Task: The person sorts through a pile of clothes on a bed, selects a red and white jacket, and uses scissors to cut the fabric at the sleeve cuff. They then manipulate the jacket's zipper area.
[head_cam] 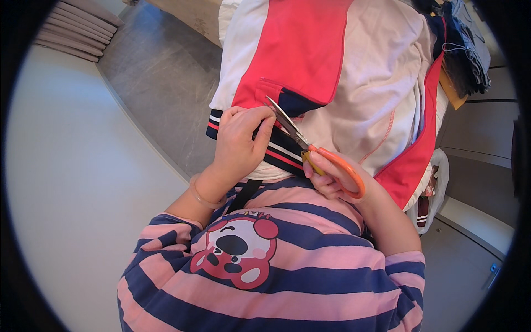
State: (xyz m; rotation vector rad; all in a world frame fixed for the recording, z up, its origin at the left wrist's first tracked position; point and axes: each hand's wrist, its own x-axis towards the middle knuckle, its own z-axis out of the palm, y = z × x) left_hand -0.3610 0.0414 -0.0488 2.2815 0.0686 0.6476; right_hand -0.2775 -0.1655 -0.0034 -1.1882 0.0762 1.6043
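A red, white and navy jacket [303, 50] lies spread before me, its striped ribbed hem nearest my body. My right hand [332, 176] holds orange-handled scissors [346, 170] together with a small yellow item [312, 162] that I cannot identify. The scissor blades point up and left, their tips beside my left fingertips. Over the hem, my left hand [244, 135] has its thumb and index finger pinched together; whether something thin is between them is too small to tell. Just beyond the blades is a red and navy patch of the jacket, at what looks like a pocket.
Folded dark and denim garments [464, 50] are piled at the upper right. A clear plastic bag [437, 191] with items inside hangs or stands at the right, near grey cabinet fronts [477, 124]. To the left are a white surface [74, 145] and a pleated curtain [79, 31].
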